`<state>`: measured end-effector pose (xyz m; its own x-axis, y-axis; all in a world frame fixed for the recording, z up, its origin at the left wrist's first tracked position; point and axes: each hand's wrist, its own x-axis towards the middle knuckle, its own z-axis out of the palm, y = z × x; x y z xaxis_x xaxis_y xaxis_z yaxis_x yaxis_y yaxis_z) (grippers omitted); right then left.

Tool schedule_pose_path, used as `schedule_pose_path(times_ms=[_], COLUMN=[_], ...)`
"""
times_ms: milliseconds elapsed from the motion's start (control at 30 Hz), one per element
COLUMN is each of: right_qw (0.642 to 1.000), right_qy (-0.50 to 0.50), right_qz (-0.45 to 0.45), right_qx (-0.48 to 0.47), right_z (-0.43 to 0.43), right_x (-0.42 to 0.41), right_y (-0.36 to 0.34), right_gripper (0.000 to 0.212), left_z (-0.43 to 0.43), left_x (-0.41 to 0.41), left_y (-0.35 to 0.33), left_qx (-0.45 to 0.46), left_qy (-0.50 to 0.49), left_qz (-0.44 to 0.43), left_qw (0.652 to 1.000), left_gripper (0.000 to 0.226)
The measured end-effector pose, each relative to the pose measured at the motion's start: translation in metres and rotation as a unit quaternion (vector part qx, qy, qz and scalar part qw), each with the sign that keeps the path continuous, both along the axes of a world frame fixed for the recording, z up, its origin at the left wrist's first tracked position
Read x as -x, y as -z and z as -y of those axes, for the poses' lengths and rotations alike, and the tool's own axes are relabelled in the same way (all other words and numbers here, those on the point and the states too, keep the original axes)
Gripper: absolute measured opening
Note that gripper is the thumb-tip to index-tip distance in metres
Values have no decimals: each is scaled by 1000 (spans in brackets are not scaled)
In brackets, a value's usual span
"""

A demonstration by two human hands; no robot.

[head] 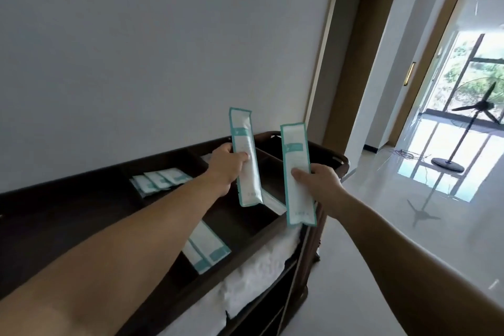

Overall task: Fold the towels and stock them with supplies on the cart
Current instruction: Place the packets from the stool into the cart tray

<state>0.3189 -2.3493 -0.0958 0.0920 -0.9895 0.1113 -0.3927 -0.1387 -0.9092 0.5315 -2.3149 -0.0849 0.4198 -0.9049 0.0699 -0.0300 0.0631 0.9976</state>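
Observation:
My left hand [227, 165] grips a long white packet with teal edges [245, 161], held upright above the dark cart's top tray [240, 226]. To its right, my right hand [319, 180] pinches a second long teal-edged packet [297, 174], also upright, over the cart's right end. Small teal and white packets [161, 180] lie in a far compartment. More packets [207, 248] lie flat in a near compartment under my left forearm. White towels [259, 270] fill the shelf below the tray.
The cart [338, 158] stands against a pale wall [163, 49]. To the right a glossy floor [381, 226] leads past door frames to a standing fan [463, 123] and a large window. Loose wires [406, 154] lie on the floor near the fan.

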Motion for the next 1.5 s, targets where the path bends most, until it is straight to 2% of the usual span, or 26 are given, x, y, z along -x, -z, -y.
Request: schedule_pose_path(times_ms=[233, 400, 533, 600, 700, 767, 867, 967, 1133, 1167, 1233, 1300, 1367, 1433, 1500], right_qw=[996, 980, 947, 926, 911, 904, 890, 866, 853, 855, 877, 913, 918, 901, 900], right_qy=[-80, -187, -275, -305, -321, -331, -355, -354, -297, -300, -318, -351, -387, -421, -420], right_qz=[24, -8, -128, -178, -203, -212, -251, -348, -428, -421, -355, -205, -75, -37, -45], right_qx=[-26, -62, -104, -133, -162, -165, -135, -66, 38, 49, 60, 26, -50, -96, -105], right_z=[106, 172, 201, 205, 207, 208, 213, 212, 200, 200, 202, 204, 201, 198, 198], right_x=[-15, -29, -38, -43, -45, -45, -41, -37, -33, -33, -34, -36, -34, -28, -21], right_y=[4, 37, 70, 89, 106, 112, 111, 106, 96, 93, 81, 63, 42, 31, 31], right_gripper=[11, 11, 19, 31, 41, 41, 41, 44, 71, 74, 62, 52, 43, 34, 27], left_z=[64, 87, 88, 86, 79, 75, 72, 72, 77, 79, 85, 94, 105, 117, 126], left_x=[-7, 3, 14, 19, 30, 34, 39, 47, 56, 57, 58, 60, 65, 71, 75], left_y=[1, 16, 26, 29, 30, 28, 28, 29, 31, 31, 29, 29, 31, 35, 40], left_qx=[-11, -29, -67, -79, -85, -90, -96, -110, -125, -130, -132, -125, -109, -98, -99], left_qy=[-78, -178, -279, -312, -340, -354, -367, -362, -344, -336, -325, -312, -285, -255, -235], left_qz=[32, 55, 53, 46, 53, 62, 58, 53, 55, 56, 53, 32, -13, -52, -69], left_qw=[996, 982, 957, 946, 935, 929, 924, 924, 929, 931, 935, 941, 952, 960, 964], left_gripper=[24, 18, 7, 7, 8, 7, 16, 20, 9, 8, 6, 6, 9, 14, 12])
